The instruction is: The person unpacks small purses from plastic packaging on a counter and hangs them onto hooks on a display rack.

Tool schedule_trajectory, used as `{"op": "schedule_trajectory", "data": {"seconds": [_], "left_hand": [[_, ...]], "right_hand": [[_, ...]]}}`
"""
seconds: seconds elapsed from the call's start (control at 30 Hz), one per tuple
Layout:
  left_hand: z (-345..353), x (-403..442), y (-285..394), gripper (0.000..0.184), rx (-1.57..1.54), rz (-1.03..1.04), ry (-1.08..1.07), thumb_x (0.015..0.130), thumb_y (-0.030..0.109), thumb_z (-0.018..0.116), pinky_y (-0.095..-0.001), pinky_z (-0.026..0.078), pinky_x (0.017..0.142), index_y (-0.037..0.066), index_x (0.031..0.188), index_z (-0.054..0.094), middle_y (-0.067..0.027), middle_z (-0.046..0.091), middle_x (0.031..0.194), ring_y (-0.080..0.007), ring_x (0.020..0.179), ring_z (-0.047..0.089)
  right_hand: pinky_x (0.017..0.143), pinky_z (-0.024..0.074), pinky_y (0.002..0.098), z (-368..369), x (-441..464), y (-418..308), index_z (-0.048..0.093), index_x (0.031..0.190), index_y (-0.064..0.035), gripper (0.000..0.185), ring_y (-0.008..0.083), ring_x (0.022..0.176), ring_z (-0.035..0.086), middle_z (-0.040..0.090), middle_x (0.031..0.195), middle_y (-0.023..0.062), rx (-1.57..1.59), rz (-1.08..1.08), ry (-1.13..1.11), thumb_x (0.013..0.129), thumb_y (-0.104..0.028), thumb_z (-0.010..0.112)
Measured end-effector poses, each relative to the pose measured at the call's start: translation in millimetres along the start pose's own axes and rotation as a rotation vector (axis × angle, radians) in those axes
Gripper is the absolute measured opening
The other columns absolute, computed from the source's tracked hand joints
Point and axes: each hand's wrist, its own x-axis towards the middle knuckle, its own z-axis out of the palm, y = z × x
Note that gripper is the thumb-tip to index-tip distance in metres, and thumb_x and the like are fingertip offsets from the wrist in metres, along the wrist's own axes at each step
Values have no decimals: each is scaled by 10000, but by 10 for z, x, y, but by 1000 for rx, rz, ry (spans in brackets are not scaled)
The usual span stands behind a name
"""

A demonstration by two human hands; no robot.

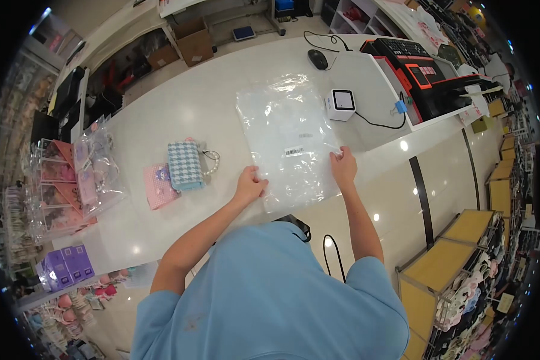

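Note:
A large clear plastic bag with small barcode labels lies spread over the white counter, its near end reaching the counter's front edge. My left hand is closed on the bag's left edge near the lower corner. On the opposite edge, a little farther up, my right hand pinches the plastic between thumb and fingers. Left of the bag rests a blue-and-white houndstooth pouch with a pearl-like bead loop. It partly covers a pink checked item.
Beyond the bag stand a small white box-shaped device and a black mouse. A black-and-orange cash register is at the far right. Clear-wrapped packages and purple boxes occupy the counter's left end.

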Motion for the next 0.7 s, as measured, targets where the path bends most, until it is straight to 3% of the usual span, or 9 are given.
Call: {"op": "schedule_trajectory", "data": {"seconds": [0.1, 0.17, 0.23, 0.27, 0.33, 0.43, 0.6, 0.7], "left_hand": [[43, -41, -69, 628, 93, 38, 1, 802, 49, 713, -304, 518, 497, -79, 1325, 390, -99, 600, 739, -180, 565, 609], [73, -60, -102, 670, 145, 72, 26, 774, 81, 734, -326, 519, 537, -76, 1329, 392, -98, 602, 732, -204, 582, 611], [94, -108, -40, 734, 395, 153, 168, 738, 174, 769, -368, 534, 723, -66, 1327, 402, -154, 600, 916, -271, 813, 635], [109, -107, -61, 734, 396, 156, 166, 738, 174, 769, -368, 534, 723, -66, 1327, 402, -154, 600, 916, -271, 813, 635], [142, -71, -138, 728, 436, 158, 274, 713, 221, 782, -408, 501, 865, -51, 1289, 430, -220, 516, 1138, -345, 1029, 578], [128, 19, -171, 676, 533, 148, 149, 716, 202, 765, -435, 486, 908, -47, 1251, 436, -247, 427, 1233, -392, 1106, 533], [178, -80, -70, 631, 602, 191, 177, 727, 180, 736, -471, 485, 919, -50, 1231, 434, -255, 417, 1231, -439, 1104, 522], [179, -125, -99, 617, 574, 226, 206, 737, 173, 726, -471, 476, 941, -51, 1233, 436, -256, 409, 1232, -442, 1116, 515]], "right_hand": [[767, 502, 432, -48, -42, 0, 582, 1155, -22, 447, 322, 884, 641, 659, 928, 134, -39, -21, 12, 814, -262, 742], [848, 477, 443, 11, -27, 34, 554, 1195, 11, 506, 358, 1047, 582, 621, 1063, 172, -144, -280, 199, 824, -282, 735], [889, 459, 451, -18, -95, -63, 540, 1219, 25, 529, 375, 1104, 543, 594, 1133, 190, -181, -282, 194, 829, -277, 729], [929, 442, 459, -44, -121, -97, 526, 1244, 40, 552, 393, 1161, 504, 566, 1202, 208, -220, -286, 187, 833, -273, 722], [946, 434, 469, 16, -131, 1, 513, 1261, 47, 564, 402, 1162, 503, 562, 1221, 218, -207, -249, 154, 839, -270, 715], [976, 421, 483, 74, -124, 60, 500, 1278, 54, 566, 417, 1173, 498, 551, 1258, 236, -147, -244, 98, 853, -264, 696], [1004, 401, 508, 133, -134, 42, 510, 1267, 54, 518, 438, 1191, 486, 535, 1289, 256, -83, -302, 19, 876, -250, 661], [1017, 388, 517, 217, -195, 61, 519, 1253, 58, 479, 445, 1198, 478, 532, 1288, 263, -165, -398, 123, 890, -230, 640]]}}
